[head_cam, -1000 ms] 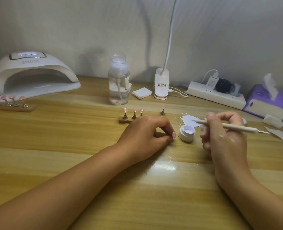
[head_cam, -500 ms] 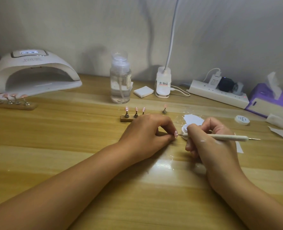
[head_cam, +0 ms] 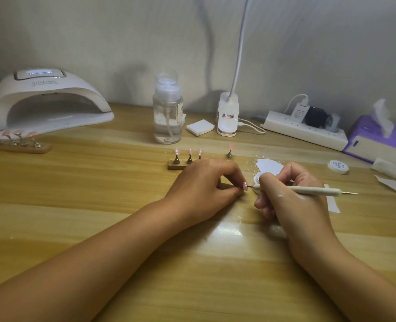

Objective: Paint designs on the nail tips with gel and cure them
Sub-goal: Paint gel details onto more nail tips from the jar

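My left hand rests on the wooden table and pinches a small pink nail tip on its stand. My right hand grips a white dotting pen whose fine point touches that nail tip. Mostly hidden behind my right fingers is the white gel pot. A wooden holder behind my left hand carries three pink tips on metal stands. One more tip on a stand is alone to the right. The white curing lamp sits at the far left.
A second wooden rack of pink tips lies before the lamp. A clear pump bottle, white pad, desk-lamp base, power strip and purple tissue box line the back. A pot lid and paper scraps lie right.
My right hand has moved left from the gel pot, bringing the pen's point onto the nail tip pinched by my left hand. The left hand has stayed put.
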`<state>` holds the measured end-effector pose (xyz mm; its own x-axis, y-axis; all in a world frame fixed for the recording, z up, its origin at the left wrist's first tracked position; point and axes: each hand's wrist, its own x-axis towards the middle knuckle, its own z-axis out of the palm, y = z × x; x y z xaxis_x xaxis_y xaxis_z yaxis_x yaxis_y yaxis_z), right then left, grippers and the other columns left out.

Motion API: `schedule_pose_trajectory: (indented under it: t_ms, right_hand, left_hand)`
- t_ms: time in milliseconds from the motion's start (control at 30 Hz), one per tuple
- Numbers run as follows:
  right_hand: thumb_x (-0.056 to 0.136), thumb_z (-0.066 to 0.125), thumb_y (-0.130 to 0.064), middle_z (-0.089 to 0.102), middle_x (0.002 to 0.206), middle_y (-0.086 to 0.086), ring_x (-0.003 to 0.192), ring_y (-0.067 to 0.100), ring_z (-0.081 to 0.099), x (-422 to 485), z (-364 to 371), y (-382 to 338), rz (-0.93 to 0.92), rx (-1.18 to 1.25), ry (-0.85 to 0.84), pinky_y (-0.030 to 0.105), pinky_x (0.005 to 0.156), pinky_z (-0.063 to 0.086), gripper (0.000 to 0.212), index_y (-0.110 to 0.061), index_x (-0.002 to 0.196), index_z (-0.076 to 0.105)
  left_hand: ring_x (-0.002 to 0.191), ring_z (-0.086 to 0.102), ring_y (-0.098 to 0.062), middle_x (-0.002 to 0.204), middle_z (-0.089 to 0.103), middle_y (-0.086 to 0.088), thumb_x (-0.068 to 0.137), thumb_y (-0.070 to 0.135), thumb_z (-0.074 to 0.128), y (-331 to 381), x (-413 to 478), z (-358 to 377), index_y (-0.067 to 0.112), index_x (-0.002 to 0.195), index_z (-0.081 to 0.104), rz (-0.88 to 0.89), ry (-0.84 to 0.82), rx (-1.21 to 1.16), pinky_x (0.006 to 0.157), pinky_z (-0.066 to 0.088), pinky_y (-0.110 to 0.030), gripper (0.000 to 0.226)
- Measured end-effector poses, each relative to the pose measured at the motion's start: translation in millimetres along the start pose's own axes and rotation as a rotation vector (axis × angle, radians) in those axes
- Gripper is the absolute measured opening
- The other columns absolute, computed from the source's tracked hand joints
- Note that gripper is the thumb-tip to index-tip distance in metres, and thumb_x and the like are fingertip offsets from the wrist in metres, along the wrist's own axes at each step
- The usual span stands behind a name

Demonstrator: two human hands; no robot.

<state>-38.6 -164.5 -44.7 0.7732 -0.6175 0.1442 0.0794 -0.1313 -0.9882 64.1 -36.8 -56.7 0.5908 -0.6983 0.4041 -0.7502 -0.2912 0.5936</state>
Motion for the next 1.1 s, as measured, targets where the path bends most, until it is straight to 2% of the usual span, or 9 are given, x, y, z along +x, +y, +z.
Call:
schedule_pose_trajectory:
  t_ms: [367,467,533,600,700,967,1100]
  right_hand:
    - [0.082,0.063,-0.007,0.061,0.048,0.010,0.037,0.012,0.048,-0.3,-0.6,-0.5,-0.002,-0.011,0.001,0.019,0.039,0.040,0.024,-0.013,0.067,0.046]
    - [0.081,0.062,-0.006,0.059,0.046,0.009,0.036,0.011,0.046,-0.6,-1.0,-0.5,-0.009,0.005,0.018,0.016,0.038,0.037,0.030,-0.020,0.060,0.046]
    - [0.076,0.063,-0.011,0.057,0.045,0.009,0.036,0.011,0.043,-1.5,-1.0,-1.3,-0.014,0.022,0.032,0.016,0.037,0.036,0.029,-0.022,0.055,0.047]
    - [0.067,0.060,-0.018,0.055,0.043,0.009,0.036,0.012,0.042,-2.4,-0.7,-2.2,-0.022,0.010,0.037,0.018,0.036,0.035,0.018,-0.023,0.054,0.047]
    - [0.063,0.058,-0.021,0.055,0.043,0.009,0.036,0.012,0.043,-1.6,0.1,-1.1,-0.028,-0.040,0.018,0.019,0.038,0.035,0.016,-0.022,0.054,0.046]
    - [0.067,0.061,-0.022,0.055,0.043,0.009,0.038,0.015,0.044,1.0,0.0,2.7,-0.035,-0.067,-0.015,0.022,0.041,0.034,0.021,-0.022,0.053,0.045]
    - [0.079,0.065,-0.011,0.058,0.046,0.010,0.037,0.012,0.046,1.7,-1.9,4.1,-0.041,-0.021,-0.028,0.018,0.038,0.036,0.033,-0.022,0.057,0.045]
  left_hand:
    - [0.064,0.049,0.005,0.074,0.061,0.027,0.082,0.024,0.073,0.0,0.0,0.3,0.034,0.084,0.072,-0.009,0.002,-0.003,0.061,0.033,-0.021,0.010]
    - [0.064,0.049,0.006,0.077,0.063,0.025,0.083,0.024,0.073,0.3,0.3,0.2,0.034,0.084,0.071,-0.013,-0.007,-0.011,0.061,0.033,-0.020,0.010]
    - [0.064,0.050,0.007,0.079,0.065,0.023,0.083,0.024,0.073,0.2,0.3,-0.2,0.035,0.083,0.071,-0.021,-0.014,-0.027,0.060,0.032,-0.017,0.011]
    - [0.064,0.050,0.007,0.080,0.066,0.023,0.083,0.024,0.073,0.3,0.1,-0.6,0.035,0.083,0.071,-0.030,-0.019,-0.032,0.060,0.031,-0.015,0.011]
    - [0.063,0.050,0.008,0.079,0.066,0.024,0.083,0.024,0.072,0.8,0.2,-0.7,0.035,0.085,0.071,-0.036,-0.022,-0.024,0.059,0.030,-0.014,0.010]
    - [0.063,0.051,0.008,0.075,0.063,0.026,0.084,0.024,0.072,1.0,-0.4,-1.3,0.036,0.083,0.071,-0.032,-0.019,-0.021,0.057,0.029,-0.010,0.012]
    - [0.062,0.051,0.008,0.074,0.062,0.027,0.083,0.024,0.072,0.9,0.3,-0.8,0.036,0.084,0.071,-0.040,-0.018,-0.019,0.058,0.029,-0.013,0.012]
